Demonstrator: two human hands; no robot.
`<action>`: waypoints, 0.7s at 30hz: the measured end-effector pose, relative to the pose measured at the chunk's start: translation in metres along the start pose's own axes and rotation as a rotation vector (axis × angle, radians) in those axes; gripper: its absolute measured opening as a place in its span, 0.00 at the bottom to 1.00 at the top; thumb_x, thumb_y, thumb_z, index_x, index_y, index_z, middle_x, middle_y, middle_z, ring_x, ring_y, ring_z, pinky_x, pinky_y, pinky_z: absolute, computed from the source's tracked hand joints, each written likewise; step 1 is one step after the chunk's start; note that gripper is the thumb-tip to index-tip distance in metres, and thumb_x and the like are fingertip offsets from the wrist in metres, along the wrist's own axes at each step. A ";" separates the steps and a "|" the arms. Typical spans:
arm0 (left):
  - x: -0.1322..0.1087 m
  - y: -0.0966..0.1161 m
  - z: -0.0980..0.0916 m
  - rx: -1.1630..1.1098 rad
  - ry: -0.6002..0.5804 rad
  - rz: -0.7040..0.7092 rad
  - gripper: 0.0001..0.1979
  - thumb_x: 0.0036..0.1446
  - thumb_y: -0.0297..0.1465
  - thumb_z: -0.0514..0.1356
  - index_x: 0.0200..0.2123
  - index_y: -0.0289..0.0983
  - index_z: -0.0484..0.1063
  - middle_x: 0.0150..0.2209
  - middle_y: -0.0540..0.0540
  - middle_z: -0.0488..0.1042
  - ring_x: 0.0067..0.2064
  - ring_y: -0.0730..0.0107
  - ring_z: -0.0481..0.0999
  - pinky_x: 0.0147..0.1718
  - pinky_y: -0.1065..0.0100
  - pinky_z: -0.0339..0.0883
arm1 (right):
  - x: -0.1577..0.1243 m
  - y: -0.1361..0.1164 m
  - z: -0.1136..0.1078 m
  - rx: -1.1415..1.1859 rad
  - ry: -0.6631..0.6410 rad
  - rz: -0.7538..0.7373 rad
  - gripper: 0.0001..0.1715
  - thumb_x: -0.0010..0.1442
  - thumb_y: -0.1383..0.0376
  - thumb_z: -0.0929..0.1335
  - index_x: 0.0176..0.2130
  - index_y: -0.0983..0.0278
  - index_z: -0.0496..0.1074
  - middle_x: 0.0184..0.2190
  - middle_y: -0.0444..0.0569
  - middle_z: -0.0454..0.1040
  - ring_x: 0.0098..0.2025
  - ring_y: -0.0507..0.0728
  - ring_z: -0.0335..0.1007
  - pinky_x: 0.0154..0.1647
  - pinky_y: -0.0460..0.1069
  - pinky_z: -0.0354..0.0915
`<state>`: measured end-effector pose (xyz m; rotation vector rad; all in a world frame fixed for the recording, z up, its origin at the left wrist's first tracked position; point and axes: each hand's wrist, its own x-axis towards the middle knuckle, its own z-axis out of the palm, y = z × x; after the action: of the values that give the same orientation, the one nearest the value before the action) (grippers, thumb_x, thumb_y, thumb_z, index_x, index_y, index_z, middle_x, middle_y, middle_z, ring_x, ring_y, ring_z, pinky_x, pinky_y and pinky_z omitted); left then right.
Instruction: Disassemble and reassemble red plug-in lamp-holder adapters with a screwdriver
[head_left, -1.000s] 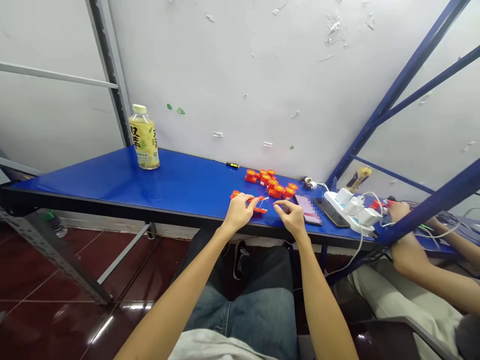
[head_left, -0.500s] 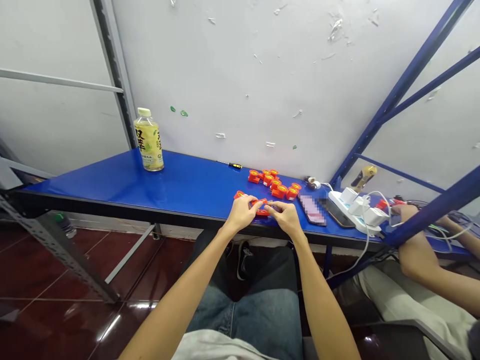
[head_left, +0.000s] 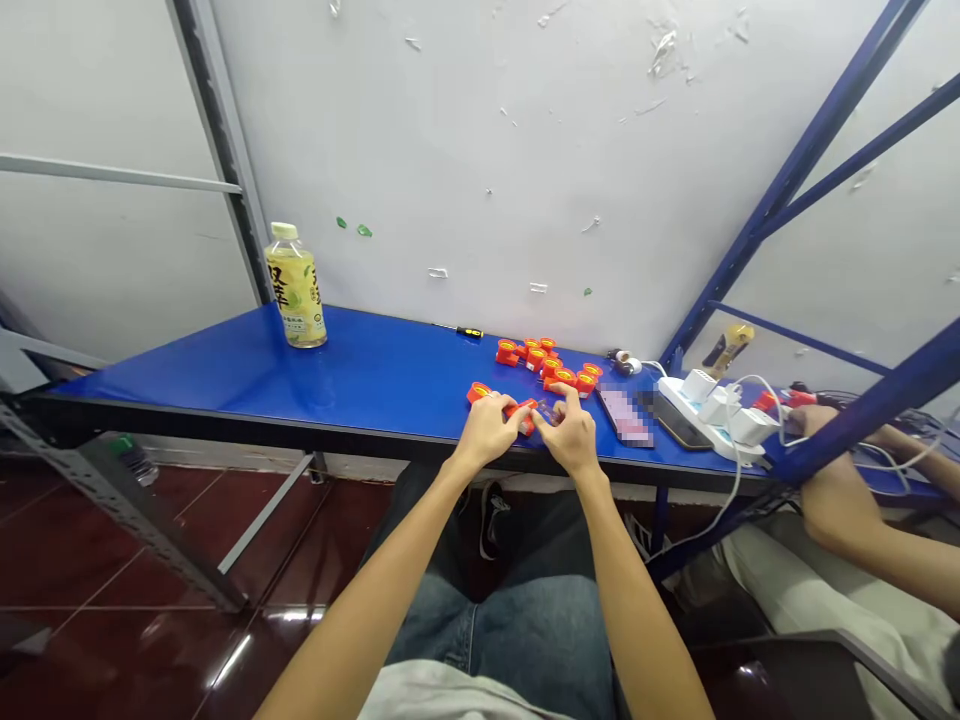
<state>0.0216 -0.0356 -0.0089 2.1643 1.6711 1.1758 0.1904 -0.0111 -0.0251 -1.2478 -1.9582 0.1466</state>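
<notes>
Orange plastic part (head_left: 521, 416) getting pinched at the front edge of a blue table (head_left: 382, 375)

Left hand (head_left: 487, 432) is closing on it; right hand (head_left: 571, 432) is curling just beside it, its hold unclear, near clustered orange parts (head_left: 544, 362) and a phone (head_left: 624, 415).

Since a moment ago, the left hand (head_left: 487, 432) and right hand (head_left: 571, 435) have drawn closer, now nearly meeting at the orange plastic part (head_left: 521, 413), with the right hand arching higher.

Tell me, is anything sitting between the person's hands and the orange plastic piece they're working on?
Nothing visible: the left hand grips the orange plastic piece, and the right hand is right beside it, with no object between them.
</notes>
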 end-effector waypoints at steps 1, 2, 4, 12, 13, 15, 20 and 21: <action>0.000 0.000 0.000 0.009 0.000 -0.001 0.13 0.66 0.39 0.57 0.41 0.34 0.73 0.39 0.46 0.76 0.39 0.69 0.76 0.42 0.61 0.74 | 0.001 0.002 -0.004 0.019 -0.034 -0.029 0.19 0.67 0.55 0.66 0.50 0.66 0.70 0.39 0.48 0.74 0.36 0.52 0.72 0.39 0.51 0.72; 0.000 0.000 0.000 0.019 0.000 -0.003 0.13 0.66 0.39 0.58 0.41 0.34 0.73 0.39 0.46 0.76 0.39 0.69 0.76 0.42 0.61 0.74 | 0.002 0.004 -0.007 0.037 -0.073 -0.061 0.18 0.68 0.56 0.66 0.50 0.66 0.70 0.39 0.48 0.74 0.36 0.52 0.72 0.38 0.51 0.72; -0.001 0.000 -0.001 0.039 -0.003 -0.003 0.13 0.65 0.38 0.58 0.42 0.34 0.73 0.40 0.46 0.76 0.40 0.68 0.76 0.42 0.60 0.74 | 0.005 0.009 -0.013 0.065 -0.142 -0.116 0.16 0.68 0.56 0.66 0.48 0.66 0.71 0.40 0.48 0.74 0.36 0.52 0.72 0.38 0.50 0.72; 0.001 0.000 0.001 0.104 0.012 -0.038 0.13 0.65 0.39 0.58 0.43 0.33 0.73 0.42 0.45 0.76 0.42 0.67 0.76 0.44 0.59 0.73 | 0.015 0.025 -0.012 0.051 -0.186 -0.222 0.15 0.68 0.58 0.66 0.48 0.66 0.72 0.46 0.51 0.74 0.45 0.55 0.72 0.47 0.55 0.71; 0.001 0.000 0.000 0.110 0.017 -0.043 0.13 0.65 0.39 0.58 0.43 0.34 0.73 0.41 0.45 0.76 0.41 0.67 0.76 0.43 0.59 0.73 | 0.015 0.027 -0.012 0.045 -0.172 -0.215 0.15 0.68 0.58 0.66 0.48 0.66 0.72 0.46 0.51 0.73 0.45 0.55 0.72 0.47 0.55 0.71; 0.001 0.001 0.000 0.122 0.027 -0.053 0.13 0.66 0.39 0.58 0.42 0.34 0.73 0.41 0.45 0.76 0.40 0.68 0.76 0.43 0.60 0.74 | 0.014 0.034 -0.016 0.026 -0.145 -0.196 0.15 0.68 0.58 0.66 0.48 0.66 0.71 0.46 0.51 0.73 0.44 0.55 0.72 0.46 0.55 0.72; -0.007 0.010 -0.001 0.202 0.091 -0.114 0.14 0.66 0.39 0.58 0.46 0.34 0.72 0.45 0.43 0.75 0.45 0.65 0.76 0.45 0.58 0.74 | 0.008 0.050 -0.031 -0.046 -0.139 -0.168 0.15 0.68 0.57 0.66 0.46 0.66 0.72 0.42 0.49 0.74 0.40 0.53 0.72 0.43 0.52 0.72; -0.009 0.012 -0.001 0.229 0.101 -0.130 0.14 0.66 0.38 0.58 0.47 0.34 0.72 0.47 0.42 0.74 0.46 0.65 0.76 0.46 0.57 0.73 | 0.008 0.052 -0.033 -0.057 -0.146 -0.166 0.15 0.68 0.57 0.66 0.46 0.66 0.72 0.42 0.49 0.74 0.40 0.53 0.72 0.43 0.52 0.72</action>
<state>0.0299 -0.0479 -0.0058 2.1121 2.0476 1.1245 0.2479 0.0114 -0.0233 -1.1319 -2.1962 0.1012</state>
